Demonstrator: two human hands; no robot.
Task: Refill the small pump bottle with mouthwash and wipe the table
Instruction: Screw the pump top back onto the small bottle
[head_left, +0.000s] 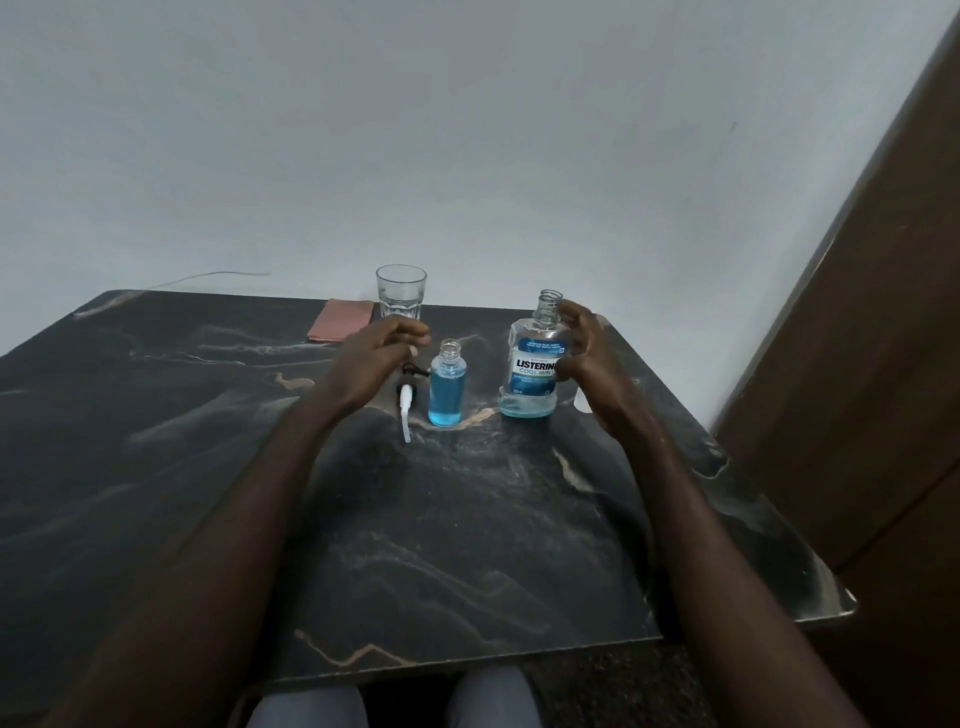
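The small bottle (447, 385) stands uncapped near the middle of the dark marble table (467, 519), filled with blue liquid almost to its shoulder. Its pump head (405, 402) with a white tube lies flat on the table just left of it. To the right the big mouthwash bottle (529, 364) stands upright without a cap, with only a little blue liquid at the bottom. My right hand (589, 358) curls round its right side, fingers at the neck and thumb on the label. My left hand (376, 358) hovers over the pump head with loosely bent fingers and holds nothing.
An empty drinking glass (400, 291) stands at the table's far edge with a folded pink cloth (340, 321) beside it on the left. A small white object (583, 402) lies partly hidden behind my right wrist. A brown wooden panel (857, 364) borders the right side.
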